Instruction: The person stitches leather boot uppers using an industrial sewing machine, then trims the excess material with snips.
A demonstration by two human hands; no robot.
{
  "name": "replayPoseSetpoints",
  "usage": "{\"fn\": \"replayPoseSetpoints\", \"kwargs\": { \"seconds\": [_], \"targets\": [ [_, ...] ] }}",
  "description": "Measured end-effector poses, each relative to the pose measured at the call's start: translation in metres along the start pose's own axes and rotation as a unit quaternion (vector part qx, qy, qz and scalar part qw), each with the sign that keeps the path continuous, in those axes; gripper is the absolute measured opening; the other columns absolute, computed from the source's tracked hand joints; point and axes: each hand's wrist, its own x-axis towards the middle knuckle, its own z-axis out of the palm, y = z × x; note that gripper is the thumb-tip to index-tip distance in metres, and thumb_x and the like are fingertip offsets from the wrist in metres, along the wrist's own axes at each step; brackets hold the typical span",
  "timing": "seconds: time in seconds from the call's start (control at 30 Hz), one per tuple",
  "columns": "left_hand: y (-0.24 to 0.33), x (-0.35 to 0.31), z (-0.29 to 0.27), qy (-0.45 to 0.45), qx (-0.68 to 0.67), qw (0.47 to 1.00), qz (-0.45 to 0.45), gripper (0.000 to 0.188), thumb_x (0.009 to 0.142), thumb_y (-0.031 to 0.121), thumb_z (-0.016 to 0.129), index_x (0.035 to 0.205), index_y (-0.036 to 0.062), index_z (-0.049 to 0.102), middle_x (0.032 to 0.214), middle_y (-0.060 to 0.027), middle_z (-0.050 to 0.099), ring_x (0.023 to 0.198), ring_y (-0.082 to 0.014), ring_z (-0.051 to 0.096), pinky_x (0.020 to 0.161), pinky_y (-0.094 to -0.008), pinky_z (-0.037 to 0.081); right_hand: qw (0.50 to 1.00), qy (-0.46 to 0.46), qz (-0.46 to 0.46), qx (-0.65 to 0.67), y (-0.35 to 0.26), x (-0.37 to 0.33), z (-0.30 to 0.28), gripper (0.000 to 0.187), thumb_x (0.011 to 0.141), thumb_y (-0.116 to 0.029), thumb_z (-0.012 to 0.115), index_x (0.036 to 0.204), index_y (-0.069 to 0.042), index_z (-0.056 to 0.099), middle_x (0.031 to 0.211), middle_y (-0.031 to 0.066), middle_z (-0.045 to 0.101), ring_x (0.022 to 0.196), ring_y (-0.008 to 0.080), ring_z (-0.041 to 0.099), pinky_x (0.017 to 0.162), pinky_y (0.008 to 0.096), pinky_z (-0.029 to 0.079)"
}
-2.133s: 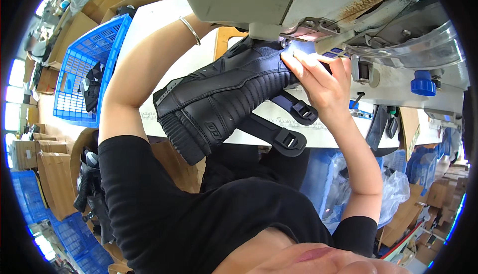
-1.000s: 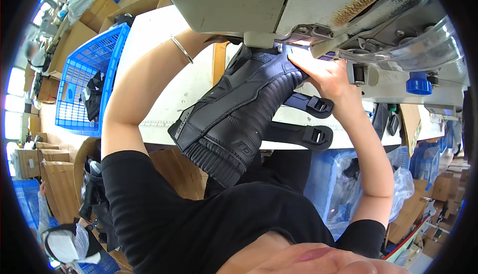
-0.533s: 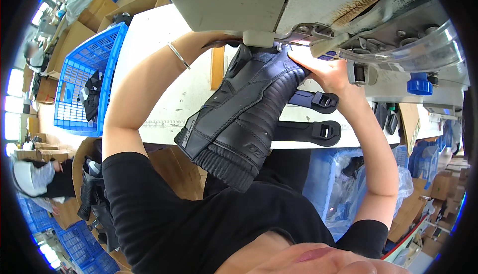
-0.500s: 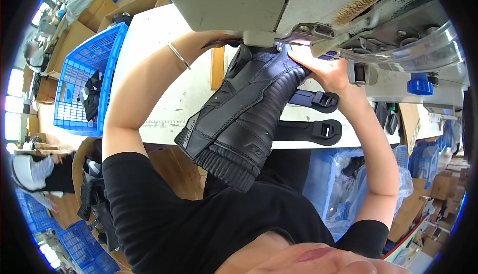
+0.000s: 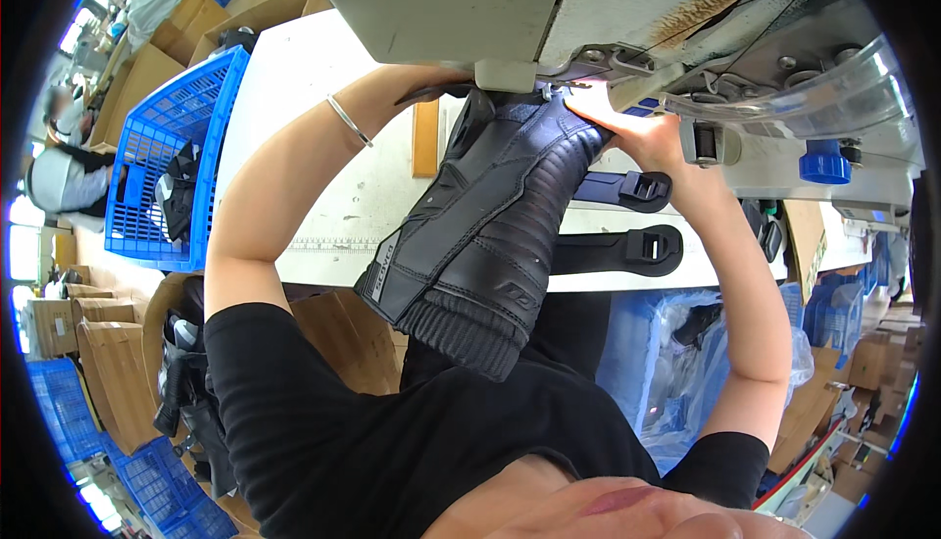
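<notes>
a: what lies nearest?
b: the ribbed cuff (image 5: 466,333) of the black upper (image 5: 480,211), hanging past the near edge of the bench (image 5: 338,201); its buckled straps (image 5: 610,254) reach right along that edge.
a: the hands?
b: the right hand (image 5: 649,139), partly curled, touches the upper's far end, grip unclear; the left hand (image 5: 423,76), mostly hidden behind the sewing-machine head (image 5: 461,0), cannot be told.
a: which step?
b: seemingly stitching; the next move likely calls for steady turning, bench open leftward, head bounding the far side.

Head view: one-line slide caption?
Right hand at a black boot upper with buckled straps, set under a sewing machine head; left hand hidden.
</notes>
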Motion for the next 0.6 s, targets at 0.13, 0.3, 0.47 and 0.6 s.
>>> {"fn": "replayPoseSetpoints", "kwargs": {
  "seconds": [0.13, 0.3, 0.47, 0.6],
  "targets": [
    [-0.001, -0.001, 0.002, 0.000, -0.006, 1.000, -0.005, 0.027, 0.092, 0.019, 0.058, 0.111, 0.0003, 0.062, 0.092, -0.0102, 0.067, 0.076, -0.0169, 0.066, 0.062, -0.0272, 0.053, 0.999, 0.045, -0.022, 0.002, 0.002, 0.001, -0.007, 0.050, 0.074, -0.004, 0.064, 0.114, -0.033, 0.070, 0.075, 0.0064, 0.065, 0.066, 0.0280, 0.061, 0.057, 0.0386, 0.046],
    [-0.003, -0.001, 0.006, -0.001, -0.018, 1.000, -0.012, 0.026, 0.093, 0.019, 0.057, 0.111, 0.0002, 0.062, 0.092, -0.0101, 0.067, 0.075, -0.0167, 0.066, 0.061, -0.0270, 0.053, 0.999, -0.001, 0.010, 0.036, 0.000, 0.004, -0.026, 0.033, 0.072, -0.004, 0.062, 0.093, -0.026, 0.075, 0.076, 0.0076, 0.066, 0.066, 0.0303, 0.061, 0.058, 0.0392, 0.048],
    [-0.005, 0.000, 0.008, -0.003, -0.028, 0.999, -0.019, 0.026, 0.093, 0.018, 0.057, 0.110, 0.0001, 0.062, 0.091, -0.0100, 0.067, 0.074, -0.0165, 0.066, 0.060, -0.0269, 0.053, 0.995, -0.078, 0.050, 0.037, -0.007, 0.004, -0.045, 0.028, 0.074, -0.004, 0.061, 0.088, -0.024, 0.074, 0.079, 0.0087, 0.067, 0.068, 0.0315, 0.062, 0.059, 0.0396, 0.048],
    [-0.007, -0.002, 0.008, -0.001, -0.035, 0.999, -0.021, 0.026, 0.093, 0.018, 0.057, 0.110, 0.0000, 0.062, 0.091, -0.0099, 0.067, 0.074, -0.0164, 0.066, 0.060, -0.0267, 0.053, 0.996, -0.079, 0.034, 0.031, -0.004, 0.005, -0.046, 0.027, 0.076, -0.006, 0.060, 0.090, -0.025, 0.074, 0.079, 0.0085, 0.067, 0.069, 0.0318, 0.063, 0.059, 0.0406, 0.048]
  ]
}}
